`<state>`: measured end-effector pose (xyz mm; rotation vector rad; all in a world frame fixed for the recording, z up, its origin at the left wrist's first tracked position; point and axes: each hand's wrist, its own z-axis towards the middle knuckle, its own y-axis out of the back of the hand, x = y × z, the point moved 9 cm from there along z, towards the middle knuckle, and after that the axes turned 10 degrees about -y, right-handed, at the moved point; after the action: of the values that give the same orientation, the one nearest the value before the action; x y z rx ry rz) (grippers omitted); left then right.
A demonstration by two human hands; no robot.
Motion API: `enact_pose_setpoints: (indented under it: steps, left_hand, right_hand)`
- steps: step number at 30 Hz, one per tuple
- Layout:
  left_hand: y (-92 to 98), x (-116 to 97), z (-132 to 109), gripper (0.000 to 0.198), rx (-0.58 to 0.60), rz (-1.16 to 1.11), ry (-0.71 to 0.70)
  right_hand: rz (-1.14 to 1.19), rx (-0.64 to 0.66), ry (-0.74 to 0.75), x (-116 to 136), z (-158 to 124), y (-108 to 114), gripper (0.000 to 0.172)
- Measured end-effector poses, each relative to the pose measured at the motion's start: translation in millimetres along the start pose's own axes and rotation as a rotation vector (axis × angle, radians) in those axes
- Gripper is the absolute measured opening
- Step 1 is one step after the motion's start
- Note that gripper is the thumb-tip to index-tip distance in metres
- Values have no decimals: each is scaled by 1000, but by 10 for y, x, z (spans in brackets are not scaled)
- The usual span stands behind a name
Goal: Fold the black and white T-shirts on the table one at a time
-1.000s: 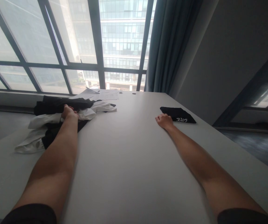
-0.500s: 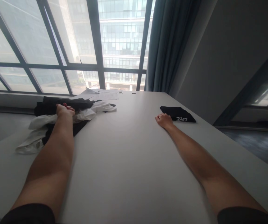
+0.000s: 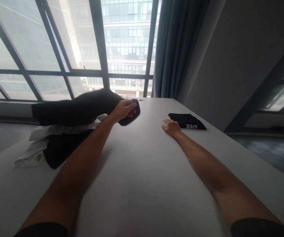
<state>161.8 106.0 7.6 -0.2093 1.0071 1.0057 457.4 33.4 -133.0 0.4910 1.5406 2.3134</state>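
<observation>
My left hand (image 3: pixel 125 109) is closed round one end of a black garment (image 3: pixel 82 102), lifted above the table and stretching left over a pile. Its exact kind does not show. Under it lie crumpled white clothing (image 3: pixel 34 153) and another black cloth piece (image 3: pixel 64 146), partly covered by my left arm. On the right, my right hand (image 3: pixel 171 127) rests on the tabletop with its fingers apart, holding nothing. Just beyond it sits a folded black garment (image 3: pixel 187 120) with white lettering, which the hand overlaps at its near left edge.
The white table (image 3: pixel 142 177) runs away from me toward a large window (image 3: pixel 128 42). A blue-grey curtain (image 3: pixel 178 49) hangs at the far right end. A grey wall (image 3: pixel 243 59) stands past the table's right edge.
My left hand has moved right from the pile, drawing the black garment up and across with it. The fingers of my right hand have spread from a curl; that hand has barely shifted.
</observation>
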Motion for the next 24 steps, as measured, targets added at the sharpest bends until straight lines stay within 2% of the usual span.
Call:
enact_pose_setpoints:
  steps: [2,4,6,9,11,13,16,18,22,24]
  left_hand:
    - [-410,75,-60,26,195,53,62]
    - [-583,196,-131,25,302,119,121]
    - [-600,302,-170,25,349,194,146]
    - [-504,372,-169,25,358,302,132]
    - [-451,382,-164,25,394,377,115]
    - [-426,398,-180,27,485,465,102]
    - [-337,472,-242,34,624,585,131]
    - [-192,544,-285,44,653,652,195]
    - [173,657,-354,64,634,749,313]
    - [351,701,-360,71,592,806,337]
  right_hand:
    - [116,7,116,209,-69,48,57]
    - [279,46,258,508,-168,66,73]
    - [458,88,412,860,-294,73,73]
    - [586,180,616,1359,-505,26,38]
    - [565,202,658,1550,-585,10,21]
    - [474,145,633,1585,-585,75,21]
    - [203,28,550,1401,-477,239,23]
    - [37,-48,440,1122,-337,373,22]
    - [-55,-251,16,233,-60,659,33]
    - [-20,-314,-199,-221,-23,704,35]
